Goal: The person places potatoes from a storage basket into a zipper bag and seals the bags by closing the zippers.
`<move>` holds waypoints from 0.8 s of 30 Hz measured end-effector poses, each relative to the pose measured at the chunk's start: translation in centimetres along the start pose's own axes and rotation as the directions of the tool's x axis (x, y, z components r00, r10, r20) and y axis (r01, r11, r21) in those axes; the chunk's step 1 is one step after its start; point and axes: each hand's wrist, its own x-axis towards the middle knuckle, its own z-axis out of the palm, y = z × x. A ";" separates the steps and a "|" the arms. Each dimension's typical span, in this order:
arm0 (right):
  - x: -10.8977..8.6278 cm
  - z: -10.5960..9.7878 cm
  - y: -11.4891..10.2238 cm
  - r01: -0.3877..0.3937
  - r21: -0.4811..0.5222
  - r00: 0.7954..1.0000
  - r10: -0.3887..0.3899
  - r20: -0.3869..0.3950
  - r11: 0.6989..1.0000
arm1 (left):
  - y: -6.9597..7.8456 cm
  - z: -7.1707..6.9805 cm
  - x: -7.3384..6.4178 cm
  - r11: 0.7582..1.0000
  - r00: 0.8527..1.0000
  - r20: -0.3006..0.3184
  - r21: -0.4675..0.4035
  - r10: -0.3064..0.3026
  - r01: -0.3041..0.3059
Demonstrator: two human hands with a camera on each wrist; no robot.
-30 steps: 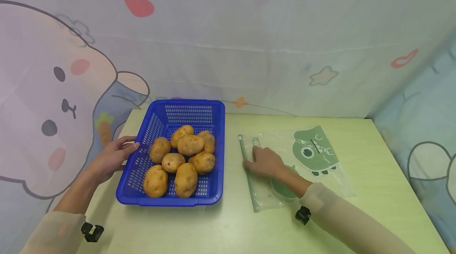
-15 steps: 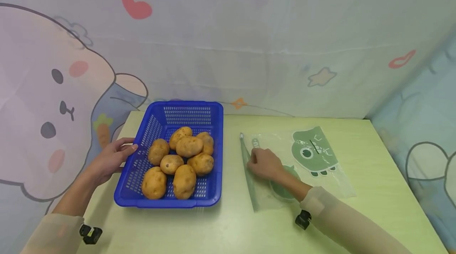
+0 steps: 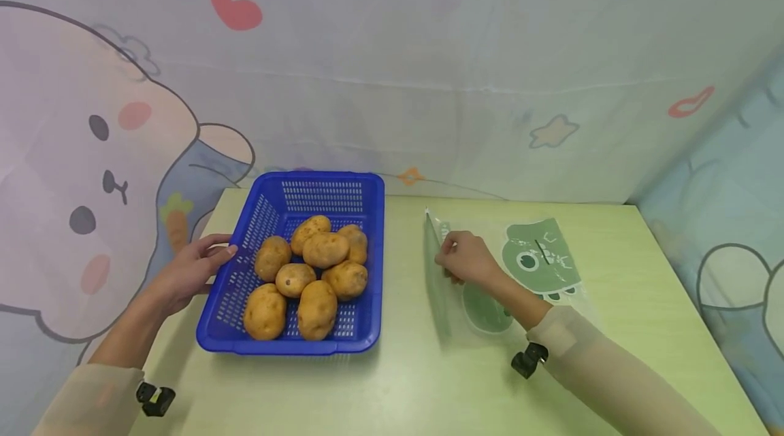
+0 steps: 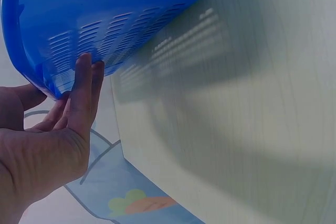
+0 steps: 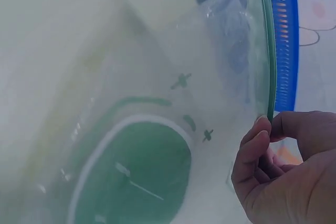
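Note:
Several brown potatoes (image 3: 316, 310) lie in a blue plastic basket (image 3: 378, 252) on the left part of the table. My left hand (image 3: 191, 267) grips the basket's left rim, thumb over the top and fingers along the outer wall, as the left wrist view shows. To the right of the basket, my right hand (image 3: 468, 259) pinches the green zip edge of a clear zip-lock bag (image 5: 226, 56) between thumb and fingertips. This bag carries green cartoon prints; its zip edge is raised from the table while its far right part lies low.
A pale wooden table (image 3: 392, 395) bears everything. Behind it hangs a light curtain (image 3: 392, 82) with cartoon prints, and another stretch of printed cloth (image 3: 735, 218) stands along the right side. A black wrist camera (image 3: 529, 360) sits at the right sleeve.
My right hand has taken hold of the bag's zip edge and raised it, shifting slightly right. The bag lay flat before. My left hand and the basket stay in place.

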 end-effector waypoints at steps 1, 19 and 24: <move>0.0 -0.4 -0.3 0.007 -0.002 1.000 -0.007 0.002 1.000 | 0.0 0.0 0.0 1.000 1.000 0.002 0.000 0.001 -0.001; -0.7 -3.1 -2.8 0.066 -0.076 0.998 -0.066 0.002 0.995 | 0.4 -0.3 -0.1 1.000 1.000 0.021 0.015 -0.005 0.005; -0.6 -3.0 -3.0 0.044 -0.068 0.999 -0.044 0.002 0.997 | 0.7 -0.3 -0.2 1.000 1.000 0.029 0.012 -0.005 0.005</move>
